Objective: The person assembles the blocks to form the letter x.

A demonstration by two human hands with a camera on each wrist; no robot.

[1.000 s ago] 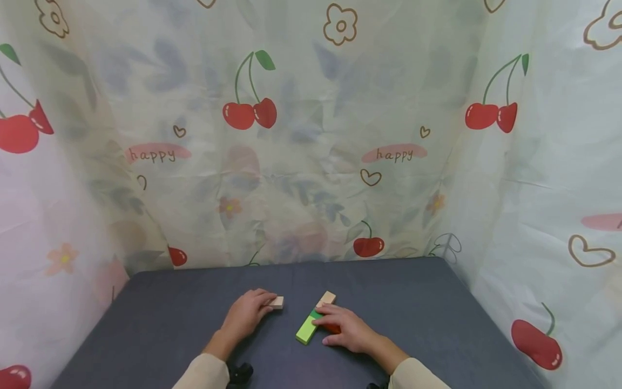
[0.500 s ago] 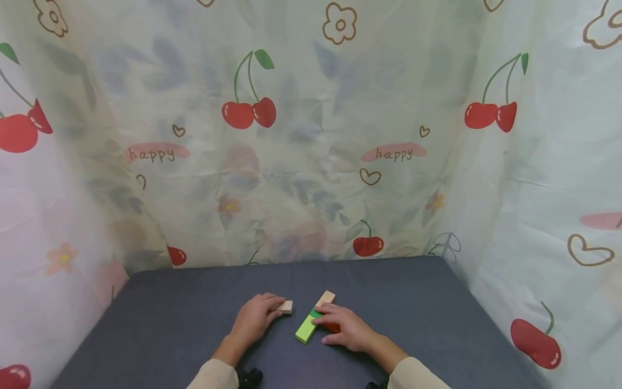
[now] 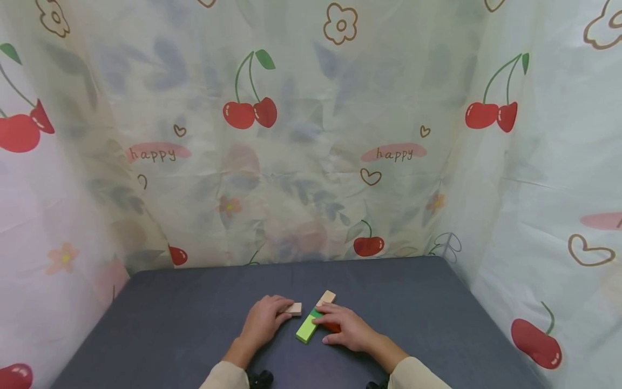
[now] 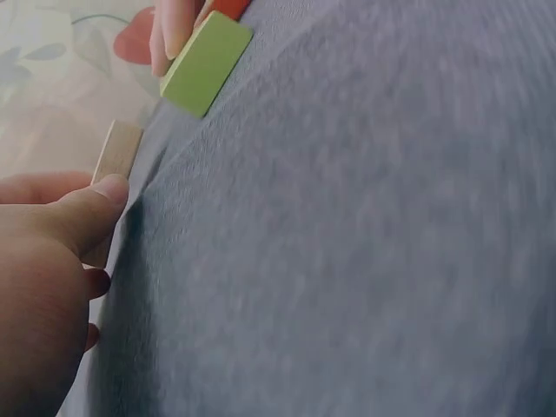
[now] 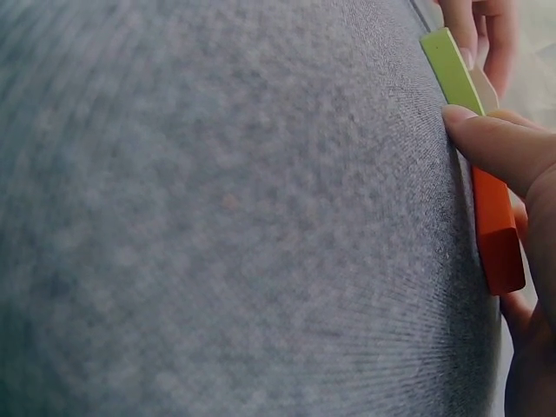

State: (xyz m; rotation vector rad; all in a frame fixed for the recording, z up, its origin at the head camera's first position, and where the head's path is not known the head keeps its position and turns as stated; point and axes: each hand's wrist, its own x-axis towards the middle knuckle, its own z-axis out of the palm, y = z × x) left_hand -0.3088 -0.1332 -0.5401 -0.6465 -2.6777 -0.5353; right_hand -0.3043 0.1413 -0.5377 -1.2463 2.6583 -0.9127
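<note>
My left hand (image 3: 262, 320) pinches a plain wooden block (image 3: 295, 309) between thumb and fingers, left of a slanted row of blocks. In the left wrist view the thumb lies along the near side of this wooden block (image 4: 117, 152). The row has a lime green block (image 3: 306, 328) at its near end, a dark green part (image 3: 316, 313), and a plain wooden block (image 3: 328, 296) at its far end. My right hand (image 3: 352, 329) holds an orange-red block (image 5: 495, 230) against the row, thumb on the near side, fingertips touching the green part. The hand partly covers the orange-red block.
A dark grey cloth covers the table (image 3: 194, 302). Behind and at both sides hangs a pale curtain (image 3: 301, 135) with cherry, flower and heart prints. Black wrist gear (image 3: 261, 379) shows at the left sleeve.
My left hand has slid rightward with the plain wooden block, closer to the row. The right hand and the row of blocks have stayed in place.
</note>
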